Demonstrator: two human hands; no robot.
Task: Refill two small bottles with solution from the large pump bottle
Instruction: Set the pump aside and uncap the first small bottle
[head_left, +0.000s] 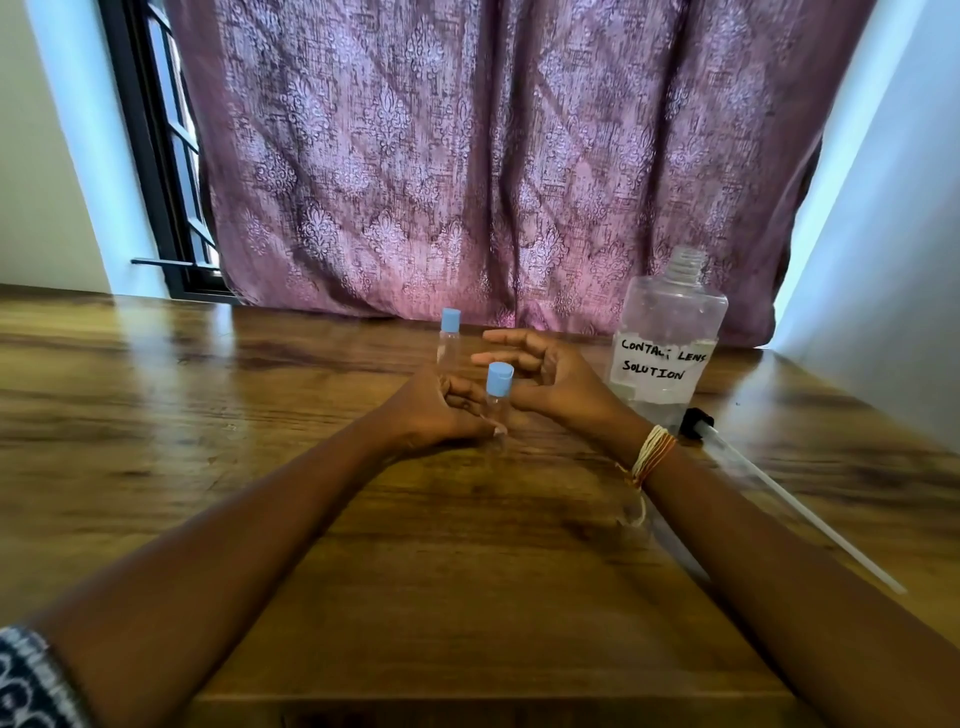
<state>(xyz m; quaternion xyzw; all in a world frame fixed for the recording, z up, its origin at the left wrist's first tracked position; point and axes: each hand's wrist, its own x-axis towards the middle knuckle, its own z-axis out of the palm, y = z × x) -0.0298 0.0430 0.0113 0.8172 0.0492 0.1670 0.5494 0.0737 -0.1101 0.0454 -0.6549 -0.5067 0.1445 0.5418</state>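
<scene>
Your left hand (436, 410) grips the near small bottle (497, 402) low on its clear body, fingers curled around it, holding it upright on the wooden table (208, 415); its light blue cap (500, 378) is on. Your right hand (545, 376) holds nothing, with fingers spread loosely and curved just beside and behind that cap, and a band of cream and orange threads (652, 454) circles the wrist. The far small bottle (450, 335), also clear with a light blue cap, stands upright near the curtain (493, 156), just beyond your fingertips. To the right stands the large bottle (670, 343), transparent, its threaded neck open, partly filled with clear liquid, and bearing a white label hand-lettered "CONTACT LENS SOLUTION". Its black pump head with long clear tube (769, 483) lies on the table in front of that bottle, beside your right forearm.
</scene>
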